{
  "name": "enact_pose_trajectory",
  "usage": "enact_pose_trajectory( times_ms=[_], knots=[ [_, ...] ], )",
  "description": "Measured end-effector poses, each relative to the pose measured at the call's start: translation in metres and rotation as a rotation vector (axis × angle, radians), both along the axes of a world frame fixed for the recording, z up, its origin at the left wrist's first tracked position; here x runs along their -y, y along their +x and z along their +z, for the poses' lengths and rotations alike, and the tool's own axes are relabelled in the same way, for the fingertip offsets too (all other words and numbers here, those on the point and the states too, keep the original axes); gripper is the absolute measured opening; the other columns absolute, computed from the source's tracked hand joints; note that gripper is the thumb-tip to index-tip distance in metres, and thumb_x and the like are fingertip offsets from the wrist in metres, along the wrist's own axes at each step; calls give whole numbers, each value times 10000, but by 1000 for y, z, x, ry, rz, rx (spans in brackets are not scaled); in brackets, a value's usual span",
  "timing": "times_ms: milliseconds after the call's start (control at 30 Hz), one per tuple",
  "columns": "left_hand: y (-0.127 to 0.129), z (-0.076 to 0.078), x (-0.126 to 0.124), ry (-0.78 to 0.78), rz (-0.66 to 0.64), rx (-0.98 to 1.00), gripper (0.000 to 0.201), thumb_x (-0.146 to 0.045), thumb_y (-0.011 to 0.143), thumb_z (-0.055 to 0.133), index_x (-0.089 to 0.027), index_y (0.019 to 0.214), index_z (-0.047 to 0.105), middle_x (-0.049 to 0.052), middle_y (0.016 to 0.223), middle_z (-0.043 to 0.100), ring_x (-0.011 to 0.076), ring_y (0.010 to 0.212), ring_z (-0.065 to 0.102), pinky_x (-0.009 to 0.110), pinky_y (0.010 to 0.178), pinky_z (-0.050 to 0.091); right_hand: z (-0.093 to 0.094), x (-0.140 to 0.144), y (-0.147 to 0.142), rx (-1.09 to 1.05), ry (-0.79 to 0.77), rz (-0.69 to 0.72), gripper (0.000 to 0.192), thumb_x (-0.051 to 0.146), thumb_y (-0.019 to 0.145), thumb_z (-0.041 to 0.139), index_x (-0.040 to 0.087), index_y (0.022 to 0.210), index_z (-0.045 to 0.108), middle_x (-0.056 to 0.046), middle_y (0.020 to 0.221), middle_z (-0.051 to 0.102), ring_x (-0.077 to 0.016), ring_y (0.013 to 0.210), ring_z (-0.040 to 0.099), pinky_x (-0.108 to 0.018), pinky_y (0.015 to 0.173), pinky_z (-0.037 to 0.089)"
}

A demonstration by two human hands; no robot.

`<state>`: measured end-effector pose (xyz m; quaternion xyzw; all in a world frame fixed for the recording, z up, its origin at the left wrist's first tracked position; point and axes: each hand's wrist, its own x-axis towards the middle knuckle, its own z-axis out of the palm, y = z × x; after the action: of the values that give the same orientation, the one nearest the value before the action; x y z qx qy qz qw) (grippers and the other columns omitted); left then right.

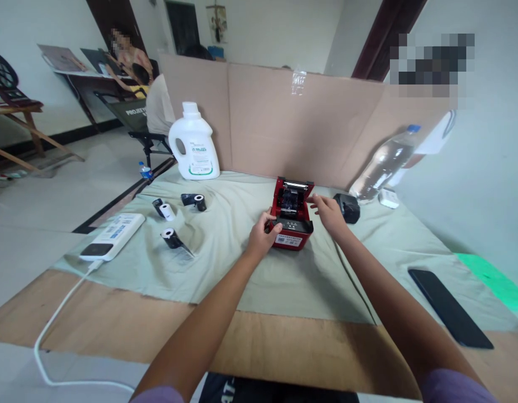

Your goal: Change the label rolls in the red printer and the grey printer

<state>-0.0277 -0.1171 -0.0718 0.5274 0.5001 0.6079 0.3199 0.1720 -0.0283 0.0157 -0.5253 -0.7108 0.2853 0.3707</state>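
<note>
Head view of two bare hands at a small red label printer [291, 219]. The left hand [262, 234] is clenched in a grip on the printer's front left corner, thumb over the dark control panel, steadying the body. The right hand [328, 212] rests at the upper right edge by the raised lid, fingers curled loosely against the casing; whether its grip actually closes on the lid cannot be told from this angle.

The printer stands near the middle of the bench, on a pale green cloth [225, 252], with its lid up and the roll bay exposed (the bay looks dark, and whether a roll sits inside is not clear). Judged from this, opening is done, while loading and closing appear to remain.

Just beside the right hand lies a black adapter [348, 207]. Well to the left, three small paper rolls [172, 237] lie loose on the cloth, untouched, and beyond them a white power strip [112, 235] with its cable trailing off the bench. A white detergent jug [194, 143] and a clear water bottle [384, 163] stand against the cardboard screen [284, 117] behind. A black phone [449, 307] lies at the near right. A seated person is visible in the far background.
</note>
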Motion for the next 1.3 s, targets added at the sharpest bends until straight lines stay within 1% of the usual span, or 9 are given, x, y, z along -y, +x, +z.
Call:
enact_pose_trajectory(
  times_ms=[133, 300, 467, 600, 733, 833, 967, 1100, 1300],
  knots=[
    [1, 1, 0, -13, 9, 2, 229, -378, 832, 680, -231, 985, 593, 62, 1198, 716, 230, 1027, 681, 373, 936, 529, 4, 5, -12, 121, 28, 54, 564, 617, 963, 352, 177, 904, 699, -120, 1051, 749, -272, 1038, 642, -399, 936, 487],
    [1, 1, 0, 14, -8, 9, 215, -375, 843, 664, -233, 986, 589, 68, 1279, 691, 227, 1054, 676, 375, 951, 524, 2, -3, -28, 281, -86, 36, 636, 638, 977, 265, 224, 737, 684, -73, 854, 719, -271, 988, 602, -420, 970, 433],
    [0, 0, -1, 27, -14, 7, 207, -363, 848, 661, -234, 995, 593, 72, 1299, 684, 235, 1088, 669, 374, 960, 520, -7, -8, -34, 113, -114, -1, 672, 742, 919, 292, 225, 682, 650, -56, 768, 692, -253, 883, 609, -387, 883, 458],
    [1, -1, -1, 16, -1, -6, 206, -363, 847, 670, -238, 992, 594, 66, 1310, 679, 231, 1079, 671, 365, 944, 526, -14, 3, -29, -85, -17, -6, 613, 784, 852, 398, 222, 698, 588, -70, 841, 720, -246, 875, 627, -365, 854, 471],
    [1, -2, -1, 19, 0, -6, 210, -374, 851, 670, -240, 995, 595, 56, 1276, 693, 226, 1056, 675, 359, 933, 531, -16, 18, -22, -146, 73, 73, 491, 682, 892, 453, 234, 710, 535, -71, 845, 744, -230, 876, 648, -364, 891, 477],
    [1, -2, 0, 14, -3, -4, 215, -377, 853, 669, -241, 1004, 596, 53, 1258, 699, 225, 1059, 675, 359, 936, 531, -11, 16, -20, -176, 41, 161, 361, 560, 921, 453, 232, 811, 558, -63, 772, 751, -205, 750, 654, -355, 811, 514],
    [1, -1, 1, 26, -5, 2, 222, -379, 853, 671, -238, 1004, 590, 62, 1357, 653, 226, 1100, 665, 359, 947, 528, 10, -6, -25, 160, 56, 257, 216, 325, 863, 531, 204, 935, 695, -77, 875, 784, -211, 786, 686, -359, 812, 532],
    [1, -1, 1, 53, -14, 3, 224, -385, 860, 665, -234, 1006, 588, 72, 1389, 634, 230, 1093, 668, 379, 955, 529, 30, -25, -46, 624, -57, 446, 262, 120, 726, 613, 230, 888, 787, -46, 972, 792, -240, 898, 714, -343, 868, 519],
    [-1, 2, 2, -3, 1, -31, 226, -370, 847, 694, -238, 1010, 611, 73, 1234, 704, 235, 1068, 677, 386, 968, 528, 30, -30, -91, 934, -260, 394, 189, -14, 591, 654, 171, 570, 684, -68, 612, 683, -285, 738, 701, -397, 777, 533]
  ],
)
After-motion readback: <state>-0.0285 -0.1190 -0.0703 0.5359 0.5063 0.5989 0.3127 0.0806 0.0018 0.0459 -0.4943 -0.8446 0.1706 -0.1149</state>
